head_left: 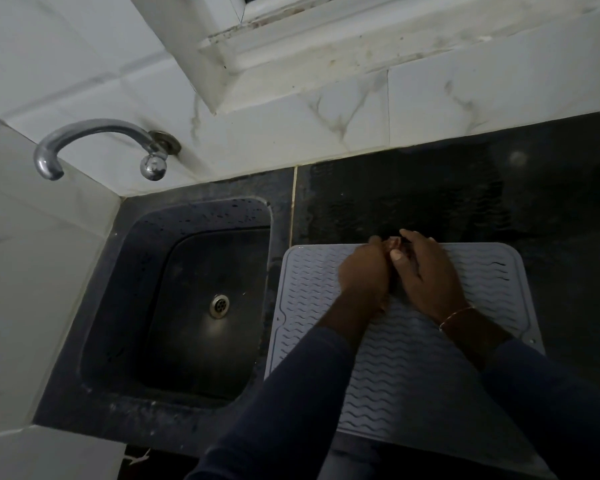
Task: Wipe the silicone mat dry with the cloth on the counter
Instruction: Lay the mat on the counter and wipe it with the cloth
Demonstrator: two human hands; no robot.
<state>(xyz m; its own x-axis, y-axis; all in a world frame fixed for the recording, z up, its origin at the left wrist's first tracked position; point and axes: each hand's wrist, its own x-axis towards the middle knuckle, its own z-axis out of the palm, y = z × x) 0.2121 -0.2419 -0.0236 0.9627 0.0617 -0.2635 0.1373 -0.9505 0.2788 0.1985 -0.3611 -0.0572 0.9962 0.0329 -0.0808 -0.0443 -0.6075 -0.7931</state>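
Though hard to judge in such dim light, probably early in the job: no cloth plainly seen, and no dried stripe to tell from a wet one.

At far left, a curved chrome tap [97, 131], smooth and shiny, fixed to pale veined wall tiles [291, 140]. Below it, a dark rectangular sink [201, 214] with rounded corners, speckled with droplets along the rim, and a round metal drain [219, 305] at the bottom.

Just right of the sink, lying flat on the counter [551, 202], the silicone mat [413, 375]: pale grey, with rounded corners, a raised border and rows of wavy ridges. Matte and pliable by the look of it, and likely to keep water in the grooves.

Over the mat's far edge, the left hand [364, 275] curled like a loose fist and pressed against the right hand [426, 275], fingertips reaching just past the edge onto the counter. Together, then, touching near the thumbs. Between the palms a dark patch, perhaps the cloth, perhaps only shadow; impossible to say, so no telling whether anything is gripped.

Thin metal bracelet [456, 317] on the right wrist, dark blue sleeves [291, 410] on both arms. Behind the mat, glossy black stone bearing a faint wavy damp print [413, 195].

Still to do, by this reckoning: nearly the whole ridged surface.
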